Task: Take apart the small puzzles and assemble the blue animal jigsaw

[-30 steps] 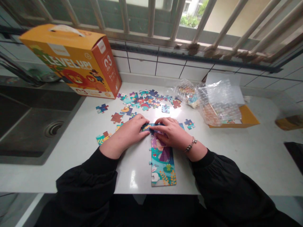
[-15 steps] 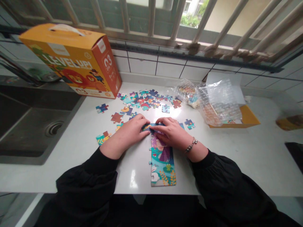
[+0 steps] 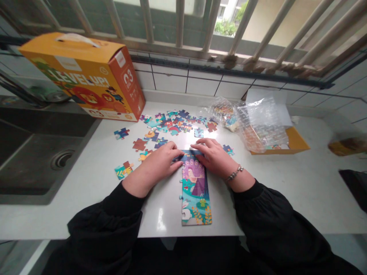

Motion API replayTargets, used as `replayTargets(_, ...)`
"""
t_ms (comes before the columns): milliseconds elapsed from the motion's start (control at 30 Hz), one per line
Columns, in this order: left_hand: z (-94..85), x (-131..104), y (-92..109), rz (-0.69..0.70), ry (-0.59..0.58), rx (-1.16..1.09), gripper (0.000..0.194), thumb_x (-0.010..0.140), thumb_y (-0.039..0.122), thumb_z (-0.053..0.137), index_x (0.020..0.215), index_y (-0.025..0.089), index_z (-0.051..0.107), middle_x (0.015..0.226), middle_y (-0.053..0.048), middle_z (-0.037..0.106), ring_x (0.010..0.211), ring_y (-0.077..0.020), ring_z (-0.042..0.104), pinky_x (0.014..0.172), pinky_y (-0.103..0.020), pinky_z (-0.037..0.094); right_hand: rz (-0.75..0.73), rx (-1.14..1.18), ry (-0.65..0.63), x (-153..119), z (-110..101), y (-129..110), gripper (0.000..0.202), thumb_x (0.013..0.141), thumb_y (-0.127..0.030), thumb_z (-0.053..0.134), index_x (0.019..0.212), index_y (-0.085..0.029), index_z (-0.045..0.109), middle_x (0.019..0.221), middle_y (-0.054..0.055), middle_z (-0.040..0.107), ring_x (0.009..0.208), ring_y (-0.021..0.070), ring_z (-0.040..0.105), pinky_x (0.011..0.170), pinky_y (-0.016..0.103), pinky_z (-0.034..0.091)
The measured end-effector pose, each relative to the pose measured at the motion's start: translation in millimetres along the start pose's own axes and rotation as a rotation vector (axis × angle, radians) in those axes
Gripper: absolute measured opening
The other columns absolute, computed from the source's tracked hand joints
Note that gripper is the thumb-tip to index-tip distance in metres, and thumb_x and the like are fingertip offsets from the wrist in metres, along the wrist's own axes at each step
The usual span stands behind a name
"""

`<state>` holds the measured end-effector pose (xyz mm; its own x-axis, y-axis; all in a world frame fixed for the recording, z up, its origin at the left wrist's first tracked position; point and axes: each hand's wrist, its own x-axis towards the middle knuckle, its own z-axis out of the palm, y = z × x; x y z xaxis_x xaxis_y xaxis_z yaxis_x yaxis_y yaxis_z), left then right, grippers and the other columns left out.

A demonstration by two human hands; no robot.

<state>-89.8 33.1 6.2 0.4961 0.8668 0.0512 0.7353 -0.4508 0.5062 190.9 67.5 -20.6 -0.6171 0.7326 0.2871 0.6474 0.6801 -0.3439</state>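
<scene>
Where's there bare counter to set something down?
The widest bare patch of counter lies between the right sleeve and the open yellow box. Another runs between the sink and left sleeve. It's crowded beyond the left hand and right hand, with loose puzzle pieces and clear plastic packaging.

Joined puzzle strip (image 3: pixel 196 196): printed card, smooth, faint sheen. Countertop (image 3: pixel 289 175) beneath the strip: smooth, glossy. Loose pieces (image 3: pixel 183 114) beyond the strip: printed card. Carry box (image 3: pixel 83 80), beyond and left of the strip: smooth printed card. Wrapping (image 3: pixel 252 131), beyond and right of the strip: clear plastic, crinkled, shiny. Sink (image 3: pixel 31 168), left of the strip: probably metal, shadowed. Bracelet (image 3: pixel 234 174), right of the strip: shiny metal. Sleeves (image 3: pixel 275 217) flanking the strip: matt cloth.
</scene>
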Motion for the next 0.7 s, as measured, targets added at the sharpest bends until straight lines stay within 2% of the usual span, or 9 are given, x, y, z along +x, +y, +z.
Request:
replayTargets(167,-0.5,-1,1,0.069,-0.009,0.043,0.031,0.103,0.040,0.076,0.128,0.023,0.081,0.124,-0.014,0.068,0.113,-0.0313,0.068,0.102,-0.048,0.058,0.226,-0.074,0.192,-23,-25,39,0.037,0.107,-0.025,0.060,0.140,-0.021,0.075,0.137,0.019,0.070,0.129,0.0374,0.067,0.116,0.064,0.054)
replayTargets(267,-0.9,-2,4,0.082,-0.041,0.089,0.045,0.097,0.051,0.084,0.132,0.023,0.080,0.137,-0.018,0.069,0.127,-0.0368,0.066,0.111,-0.054,0.054,0.346,-0.125,0.246,-45,-33,50,0.037,0.105,-0.032,0.064,0.136,-0.017,0.077,0.130,0.022,0.071,0.125,0.0402,0.069,0.113,0.066,0.056)
replayTargets(367,1.1,-2,9,0.104,-0.113,0.113,0.070,0.088,0.059,0.091,0.146,0.024,0.073,0.161,-0.019,0.062,0.150,-0.0415,0.055,0.128,-0.060,0.040,0.329,-0.116,0.192,-64,-31,42,0.048,0.105,-0.039,0.067,0.148,-0.019,0.071,0.145,0.023,0.067,0.134,0.0400,0.067,0.117,0.065,0.056)
replayTargets(467,4.7,-4,13,0.126,-0.271,0.133,0.105,0.079,0.071,0.093,0.167,0.025,0.056,0.183,-0.019,0.039,0.169,-0.0457,0.033,0.138,-0.067,0.020,0.243,-0.119,0.091,-75,-25,26,0.048,0.108,-0.040,0.065,0.154,-0.027,0.069,0.161,0.018,0.062,0.146,0.0390,0.062,0.122,0.064,0.053)
replayTargets(567,7.7,-6,17,0.114,-0.372,0.158,0.126,0.073,0.080,0.092,0.176,0.026,0.043,0.190,-0.018,0.017,0.175,-0.0497,0.016,0.139,-0.072,0.012,0.203,-0.128,0.046,-77,-21,18,0.040,0.111,-0.035,0.061,0.148,-0.027,0.074,0.156,0.015,0.068,0.146,0.0377,0.063,0.122,0.062,0.053)
replayTargets(700,11.2,-4,22,0.083,-0.377,0.164,0.130,0.070,0.082,0.092,0.177,0.027,0.041,0.190,-0.019,0.016,0.175,-0.0497,0.015,0.139,-0.071,0.011,0.216,-0.097,0.102,-78,-24,22,0.031,0.109,-0.032,0.064,0.135,-0.026,0.080,0.141,0.014,0.078,0.131,0.0348,0.072,0.115,0.057,0.059)
